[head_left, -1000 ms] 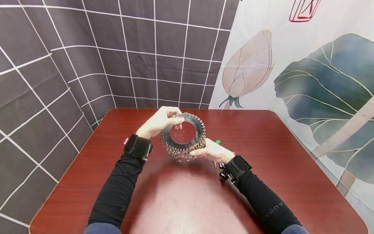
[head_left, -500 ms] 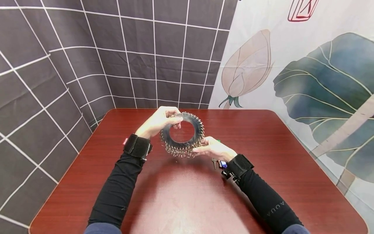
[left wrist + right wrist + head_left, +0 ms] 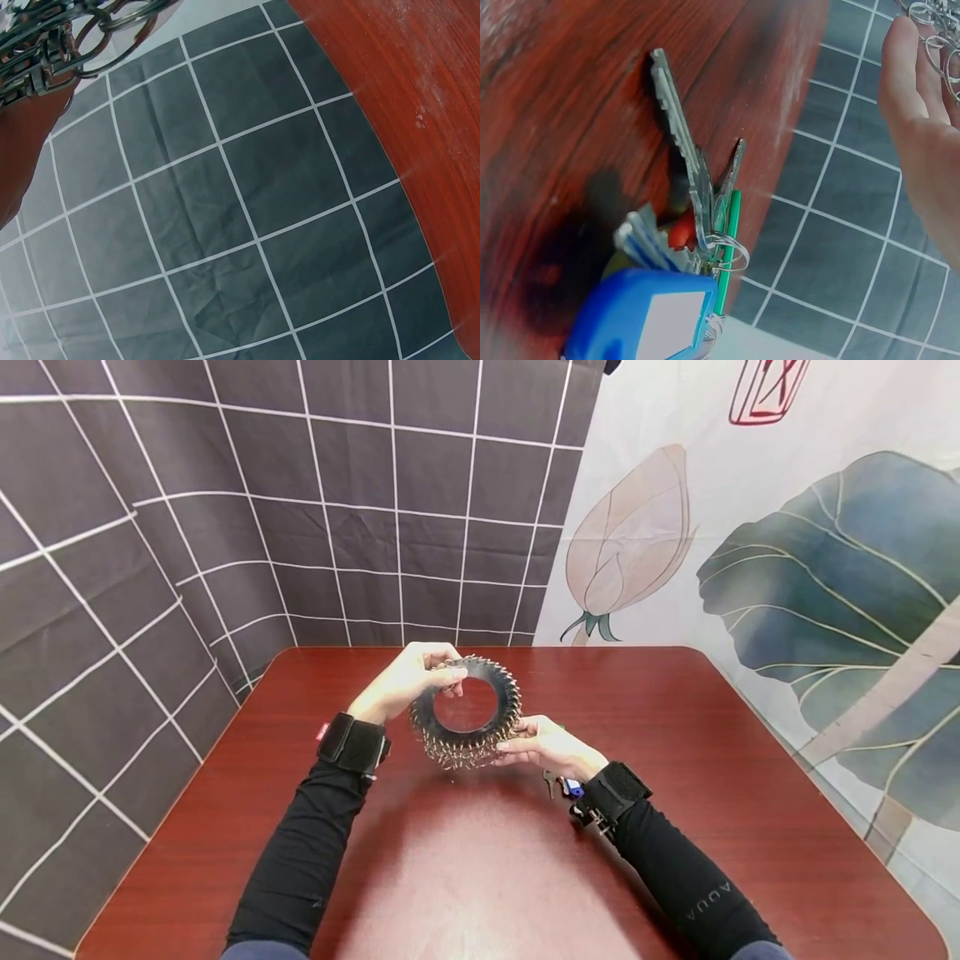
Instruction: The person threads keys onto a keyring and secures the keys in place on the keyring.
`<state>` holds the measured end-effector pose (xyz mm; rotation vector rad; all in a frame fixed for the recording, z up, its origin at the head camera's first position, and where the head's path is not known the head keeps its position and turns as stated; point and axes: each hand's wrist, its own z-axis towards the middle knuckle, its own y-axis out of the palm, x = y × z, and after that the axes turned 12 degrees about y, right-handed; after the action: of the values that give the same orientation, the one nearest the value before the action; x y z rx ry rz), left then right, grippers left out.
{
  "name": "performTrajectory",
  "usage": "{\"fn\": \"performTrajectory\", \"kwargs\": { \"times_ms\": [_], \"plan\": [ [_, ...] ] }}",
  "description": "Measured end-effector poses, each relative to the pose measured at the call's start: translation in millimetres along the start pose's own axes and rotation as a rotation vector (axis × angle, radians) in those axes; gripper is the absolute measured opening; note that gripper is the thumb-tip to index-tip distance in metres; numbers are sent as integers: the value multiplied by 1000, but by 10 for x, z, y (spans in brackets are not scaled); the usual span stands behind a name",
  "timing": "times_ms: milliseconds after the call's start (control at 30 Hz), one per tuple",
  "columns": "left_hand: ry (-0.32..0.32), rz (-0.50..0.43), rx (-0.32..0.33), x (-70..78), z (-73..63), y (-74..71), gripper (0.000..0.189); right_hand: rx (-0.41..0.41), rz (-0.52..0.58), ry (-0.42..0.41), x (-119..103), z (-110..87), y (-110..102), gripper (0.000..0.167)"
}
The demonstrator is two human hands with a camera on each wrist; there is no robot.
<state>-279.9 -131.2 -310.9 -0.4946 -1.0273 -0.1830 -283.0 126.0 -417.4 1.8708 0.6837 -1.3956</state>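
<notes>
Over the near part of a red-brown table [image 3: 465, 868], two black sleeves [image 3: 279, 860] are seen, cuffed at the wrists with dark straps [image 3: 352, 743]. Near the right wrist, a small bunch of keys [image 3: 698, 191] is laid on the table with a blue tag [image 3: 630, 311] and a slim green piece [image 3: 732, 247]. Farther in, near the middle, a dark flat ring [image 3: 507, 697] hung with metal loops [image 3: 459, 756] is held up above the table, its broad face turned toward the near side. Its lower right edge is pinched among the loops by the right hand [image 3: 546, 745], thumb on the near side; its upper left band is gripped by the left hand [image 3: 405, 683], thumb on the near face and fingertips seen through the opening. The band can be judged stiff and smooth, perhaps slippery, and moderately weighted by its metal; the loops are likely to swing, snag and tangle. The firmest hold is best taken on the bare band, clear of the loops. Beyond the far edge, a dark grid-patterned cloth [image 3: 435, 477] is hung at left, and a pale cloth [image 3: 667, 393] printed with a bud [image 3: 630, 539] and a leaf [image 3: 832, 568] at right.
</notes>
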Motion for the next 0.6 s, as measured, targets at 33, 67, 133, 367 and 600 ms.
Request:
{"fn": "performTrajectory", "kwargs": {
  "times_ms": [33,67,133,367,600],
  "plan": [
    [-1,1,0,-1,-6,5,8,3,-3,3,7,-3,0,26],
    [-1,0,0,-5,-10,10,7,4,-3,6,15,-7,1,27],
    [-3,-9,0,-12,-16,18,7,16,-15,11,25,-16,9,28],
    [4,-3,6,-28,-26,20,6,41,-52,25,33,16,57,31],
    [6,-27,1,-10,6,27,12,54,-68,31,37,71,99,29]
  ]
}}
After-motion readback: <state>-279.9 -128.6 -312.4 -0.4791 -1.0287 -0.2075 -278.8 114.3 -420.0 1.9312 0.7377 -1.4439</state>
